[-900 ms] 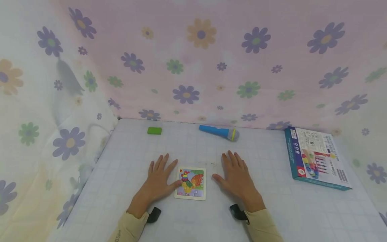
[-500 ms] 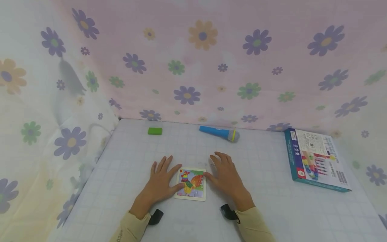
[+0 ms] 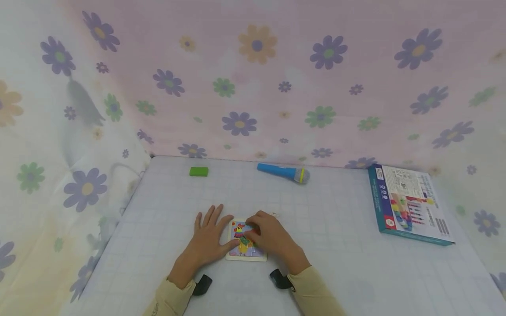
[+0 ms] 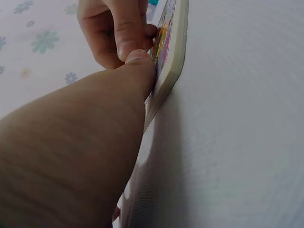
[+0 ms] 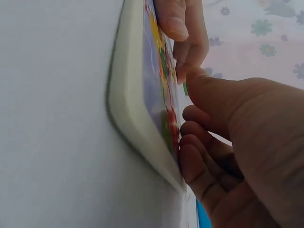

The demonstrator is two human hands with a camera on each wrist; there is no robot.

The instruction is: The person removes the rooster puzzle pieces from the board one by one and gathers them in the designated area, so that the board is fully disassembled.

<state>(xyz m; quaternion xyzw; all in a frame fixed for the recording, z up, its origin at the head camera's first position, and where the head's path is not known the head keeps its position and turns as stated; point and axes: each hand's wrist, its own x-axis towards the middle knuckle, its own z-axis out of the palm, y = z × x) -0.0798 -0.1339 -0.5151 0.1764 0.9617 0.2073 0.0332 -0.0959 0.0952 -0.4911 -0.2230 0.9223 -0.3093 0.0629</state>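
Note:
A small jigsaw puzzle of a rooster (image 3: 243, 251) lies flat on the table in a pale square frame. My left hand (image 3: 206, 240) lies spread at its left side, with the thumb resting on the picture. Over the puzzle's right part is my right hand (image 3: 276, 239), its fingers bent and touching the surface, which hides the rooster's tail. In the right wrist view, the thumb of the right hand (image 5: 228, 118) stands apart from the fingertips on the puzzle (image 5: 130, 90), and no lifted piece shows. In the left wrist view, the left thumb presses near the puzzle's edge (image 4: 176, 52).
A green block (image 3: 199, 171) lies at the back left. Behind the puzzle is a blue toy microphone (image 3: 282, 173) with a grey head. A flat box (image 3: 411, 204) with printed pictures rests at the right. Flowered cloth (image 3: 241, 87) hangs around the white table.
My right hand has moved left from beside the puzzle onto its right part, with its fingers bending. My left hand has stayed almost in place, its thumb on the puzzle.

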